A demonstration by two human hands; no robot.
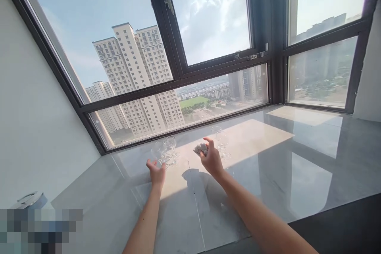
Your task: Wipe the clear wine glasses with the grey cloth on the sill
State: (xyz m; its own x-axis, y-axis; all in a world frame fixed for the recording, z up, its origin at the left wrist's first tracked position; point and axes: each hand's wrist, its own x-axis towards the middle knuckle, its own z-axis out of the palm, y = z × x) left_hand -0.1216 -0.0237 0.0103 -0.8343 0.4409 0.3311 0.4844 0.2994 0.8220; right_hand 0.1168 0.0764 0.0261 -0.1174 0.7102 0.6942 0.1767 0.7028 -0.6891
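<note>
Clear stemmed glasses (170,145) stand close together on the glossy sill, near the window. My left hand (156,172) is just in front of them, thumb and fingers apart. Whether its fingertips touch the nearest glass is hard to tell, as the glass is so transparent. In my right hand (212,158) is a crumpled pale grey cloth (200,149), pinched between thumb and fingers, with the index finger raised. Behind and to the right of that hand stands another clear glass (219,139), its lower part partly hidden by the hand.
The tiled sill (232,202) carries strong sunlight and reflections. A dark window frame (184,75) runs along its back edge, with a handle (169,4). At lower left, a round-topped container (31,199) is partly covered by a blurred patch.
</note>
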